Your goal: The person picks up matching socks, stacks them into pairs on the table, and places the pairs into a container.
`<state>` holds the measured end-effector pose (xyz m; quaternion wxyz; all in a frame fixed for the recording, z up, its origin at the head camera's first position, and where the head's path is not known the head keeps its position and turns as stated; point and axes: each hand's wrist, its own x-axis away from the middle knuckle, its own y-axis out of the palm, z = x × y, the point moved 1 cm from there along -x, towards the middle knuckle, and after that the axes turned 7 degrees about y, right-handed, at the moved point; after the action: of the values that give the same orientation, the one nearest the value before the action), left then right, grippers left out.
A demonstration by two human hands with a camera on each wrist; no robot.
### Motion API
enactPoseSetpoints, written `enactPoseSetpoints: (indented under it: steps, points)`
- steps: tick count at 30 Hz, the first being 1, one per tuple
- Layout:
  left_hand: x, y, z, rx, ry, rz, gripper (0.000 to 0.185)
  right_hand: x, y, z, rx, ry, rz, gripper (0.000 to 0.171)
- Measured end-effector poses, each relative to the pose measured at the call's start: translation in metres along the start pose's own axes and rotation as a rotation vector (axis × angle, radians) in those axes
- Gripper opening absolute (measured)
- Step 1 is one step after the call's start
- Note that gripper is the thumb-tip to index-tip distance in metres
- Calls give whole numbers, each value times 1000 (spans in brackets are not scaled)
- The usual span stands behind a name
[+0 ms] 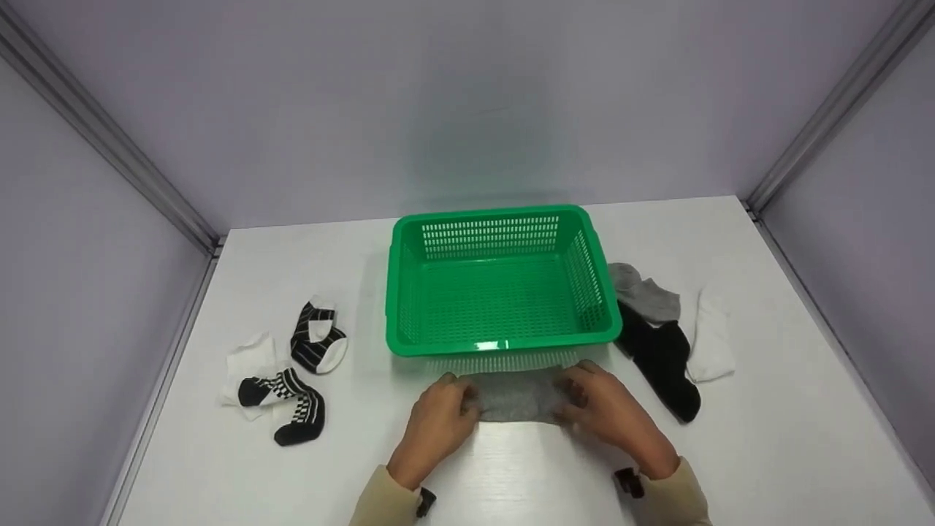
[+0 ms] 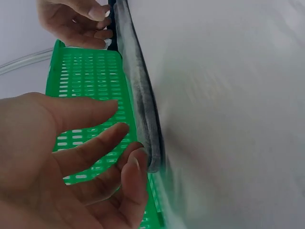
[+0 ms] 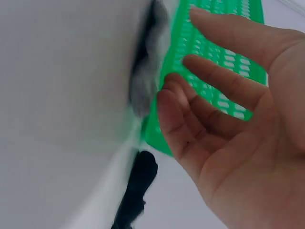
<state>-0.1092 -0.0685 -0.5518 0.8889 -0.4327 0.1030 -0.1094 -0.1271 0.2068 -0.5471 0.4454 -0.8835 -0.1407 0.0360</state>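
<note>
A grey sock [image 1: 518, 394] lies flat on the white table just in front of a green plastic basket [image 1: 504, 345]. My left hand [image 1: 442, 416] is at the sock's left end and my right hand [image 1: 603, 409] at its right end. In the left wrist view the left hand [image 2: 119, 148] has loosely spread fingers, the tips touching the edge of the sock [image 2: 140, 105] beside the basket [image 2: 86, 81]. The right hand [image 3: 209, 100] likewise has relaxed, spread fingers next to the sock [image 3: 143, 90] and the basket [image 3: 224, 52]. Neither hand clearly pinches the fabric.
The basket is empty. To its left lie two black-and-white striped socks [image 1: 318, 337] [image 1: 288, 402] and a white sock [image 1: 248, 358]. On the right are a grey sock [image 1: 646, 294], a black sock [image 1: 665, 365] and a white sock [image 1: 710, 337]. Grey walls enclose the table.
</note>
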Motion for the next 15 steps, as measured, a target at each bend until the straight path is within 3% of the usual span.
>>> enactPoseSetpoints:
  steps: [6, 11, 15]
  points:
    - [3, -2, 6, 7, 40, 51, 13, 3, -28, 24, -79, 19, -28, 37]
    - [3, -2, 13, 71, 61, 25, 18, 7, -48, 43, -89, 52, 36, 38]
    - [1, 0, 20, 98, 123, -1, 21, 7, -65, 50, -83, 111, 70, 41]
